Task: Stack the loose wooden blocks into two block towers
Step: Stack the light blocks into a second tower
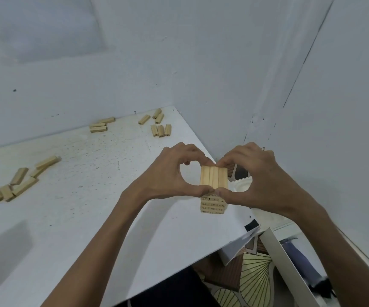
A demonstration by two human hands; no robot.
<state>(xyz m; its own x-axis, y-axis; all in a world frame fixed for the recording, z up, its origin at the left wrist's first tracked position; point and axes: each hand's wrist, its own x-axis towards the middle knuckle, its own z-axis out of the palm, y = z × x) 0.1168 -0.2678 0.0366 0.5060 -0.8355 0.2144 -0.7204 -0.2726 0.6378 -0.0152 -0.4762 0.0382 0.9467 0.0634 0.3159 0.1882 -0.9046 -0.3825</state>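
So the tower point(212, 204) sits close to the right-hand edge of the white counter point(90, 207), and both hands are on its top layer point(214, 177), three blocks lying side by side. The left hand point(170, 176) and right hand point(258, 180) are each curled around it, thumbs on the near ends and fingertips on the far ends, pinching the row between them.

My guess is this is the squaring-up step. To do it well I'd squeeze gently and evenly from both sides so the three blocks close up flush, and press inward rather than down. The layers underneath look neat, and a lopsided push could twist them. Let go with both hands together, straight out and up. I'd also watch that counter edge, because the tower has little room on that side.

Plenty of blocks are left. There's a messy pile on the left point(17, 185), a small group along the back point(99, 126) and another bunch in the far corner point(160, 130), all well apart from the tower. I can't see a second tower anywhere, so I'd call this under halfway.

The counter is white and pretty speckled with dark marks, tucked into a corner of pale bluish walls point(179, 63). Off its right edge you can see a patterned floor point(256, 275) below.
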